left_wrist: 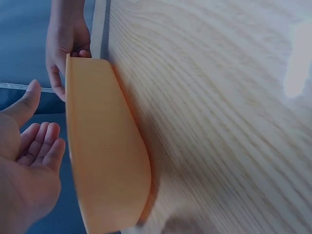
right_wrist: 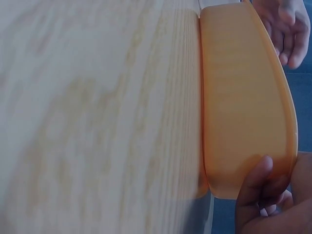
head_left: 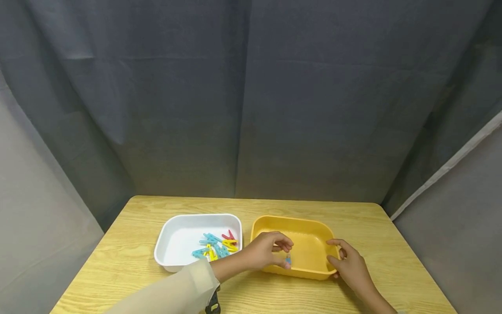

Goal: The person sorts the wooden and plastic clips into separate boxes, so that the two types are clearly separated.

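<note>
Over the near left part of a yellow plastic bin [head_left: 310, 248] is my left hand [head_left: 266, 252], thumb and fingers spread apart. In the left wrist view the left hand [left_wrist: 29, 165] has nothing between thumb and fingers. A small blue object [head_left: 288, 259] shows inside the bin beside the left thumb, partly hidden by it. My right hand [head_left: 352, 267] grips the bin's right end at the rim, thumb and fingers on either side of the wall. In the right wrist view the right hand [right_wrist: 273, 200] curls round that end of the bin [right_wrist: 243, 97].
A white tray [head_left: 172, 240] stands left of the bin. It holds several plastic clothespins in blue [head_left: 211, 238], yellow [head_left: 229, 245] and red [head_left: 229, 236]. Both containers rest on a wood-grain table [head_left: 117, 261], with grey curtains [head_left: 243, 109] behind it.
</note>
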`<state>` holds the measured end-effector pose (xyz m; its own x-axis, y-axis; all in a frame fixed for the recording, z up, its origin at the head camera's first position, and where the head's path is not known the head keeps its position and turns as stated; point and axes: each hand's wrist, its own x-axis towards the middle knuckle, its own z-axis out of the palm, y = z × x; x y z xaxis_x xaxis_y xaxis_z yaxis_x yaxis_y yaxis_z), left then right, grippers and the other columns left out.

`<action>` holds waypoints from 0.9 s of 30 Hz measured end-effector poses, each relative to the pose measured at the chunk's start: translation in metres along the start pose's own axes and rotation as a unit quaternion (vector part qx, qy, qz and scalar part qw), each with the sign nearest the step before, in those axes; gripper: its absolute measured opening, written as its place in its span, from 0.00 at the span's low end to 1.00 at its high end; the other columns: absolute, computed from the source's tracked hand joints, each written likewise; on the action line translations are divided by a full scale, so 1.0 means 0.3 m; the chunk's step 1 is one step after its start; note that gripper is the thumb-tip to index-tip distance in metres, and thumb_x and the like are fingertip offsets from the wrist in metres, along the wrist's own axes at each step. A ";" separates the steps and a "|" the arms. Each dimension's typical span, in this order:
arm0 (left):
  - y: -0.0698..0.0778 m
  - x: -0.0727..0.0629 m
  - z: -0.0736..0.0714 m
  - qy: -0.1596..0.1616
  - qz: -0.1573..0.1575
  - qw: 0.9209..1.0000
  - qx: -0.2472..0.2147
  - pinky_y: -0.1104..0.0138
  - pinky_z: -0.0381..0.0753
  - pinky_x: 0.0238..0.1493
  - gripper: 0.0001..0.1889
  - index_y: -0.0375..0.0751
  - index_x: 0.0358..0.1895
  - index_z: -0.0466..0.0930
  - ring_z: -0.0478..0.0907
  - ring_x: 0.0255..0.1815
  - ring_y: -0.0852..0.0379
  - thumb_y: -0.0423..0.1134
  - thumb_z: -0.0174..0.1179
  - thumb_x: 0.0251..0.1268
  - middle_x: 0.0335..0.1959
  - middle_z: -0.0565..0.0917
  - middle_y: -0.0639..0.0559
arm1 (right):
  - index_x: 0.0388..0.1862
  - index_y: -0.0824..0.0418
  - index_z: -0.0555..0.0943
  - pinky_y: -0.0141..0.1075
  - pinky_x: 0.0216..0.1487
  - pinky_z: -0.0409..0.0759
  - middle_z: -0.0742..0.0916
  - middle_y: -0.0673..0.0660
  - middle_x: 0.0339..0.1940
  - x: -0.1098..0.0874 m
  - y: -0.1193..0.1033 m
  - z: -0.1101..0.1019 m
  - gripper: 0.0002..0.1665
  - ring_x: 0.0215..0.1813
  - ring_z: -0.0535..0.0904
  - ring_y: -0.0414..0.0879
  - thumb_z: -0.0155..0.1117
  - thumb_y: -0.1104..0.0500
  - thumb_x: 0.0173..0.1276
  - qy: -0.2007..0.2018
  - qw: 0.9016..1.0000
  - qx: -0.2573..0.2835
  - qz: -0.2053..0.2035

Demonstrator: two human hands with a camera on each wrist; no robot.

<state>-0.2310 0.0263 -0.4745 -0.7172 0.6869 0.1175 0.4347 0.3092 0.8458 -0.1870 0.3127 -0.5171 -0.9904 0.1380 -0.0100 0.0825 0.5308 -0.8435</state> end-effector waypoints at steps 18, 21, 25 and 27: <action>0.033 -0.278 -0.141 -0.001 -0.001 0.998 -0.070 0.70 0.76 0.63 0.27 0.46 0.57 0.82 0.81 0.55 0.60 0.36 0.78 0.51 0.54 0.84 0.51 | 0.66 0.63 0.78 0.37 0.22 0.82 0.66 0.52 0.27 -0.004 0.000 0.005 0.27 0.17 0.71 0.42 0.67 0.67 0.67 0.001 1.000 -0.002 -0.001; 0.036 -0.327 -0.148 -0.002 0.002 0.998 -0.062 0.70 0.76 0.64 0.27 0.45 0.57 0.82 0.82 0.55 0.58 0.36 0.78 0.51 0.54 0.84 0.51 | 0.65 0.62 0.78 0.38 0.23 0.82 0.66 0.52 0.27 -0.003 0.000 0.005 0.27 0.17 0.70 0.41 0.67 0.68 0.67 0.001 1.000 0.002 0.000; 0.031 -0.393 -0.159 -0.001 0.006 0.998 -0.065 0.68 0.77 0.63 0.27 0.46 0.58 0.82 0.82 0.55 0.59 0.38 0.77 0.52 0.52 0.84 0.56 | 0.65 0.63 0.78 0.38 0.22 0.82 0.67 0.52 0.27 -0.001 -0.001 0.005 0.27 0.17 0.71 0.41 0.67 0.68 0.67 0.004 1.000 0.001 0.000; 0.023 -0.426 -0.164 0.002 0.009 0.998 -0.069 0.67 0.78 0.63 0.27 0.47 0.58 0.82 0.82 0.55 0.59 0.38 0.77 0.52 0.53 0.84 0.57 | 0.65 0.63 0.78 0.38 0.22 0.82 0.67 0.52 0.27 0.000 -0.002 0.004 0.27 0.17 0.71 0.42 0.67 0.68 0.67 0.004 1.000 0.000 0.001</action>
<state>-0.1632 -0.0917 -0.4580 -0.7123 0.6889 0.1344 0.3682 0.2036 0.9072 -0.1874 0.3113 -0.5173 -0.9893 0.1458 -0.0065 0.0836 0.5299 -0.8439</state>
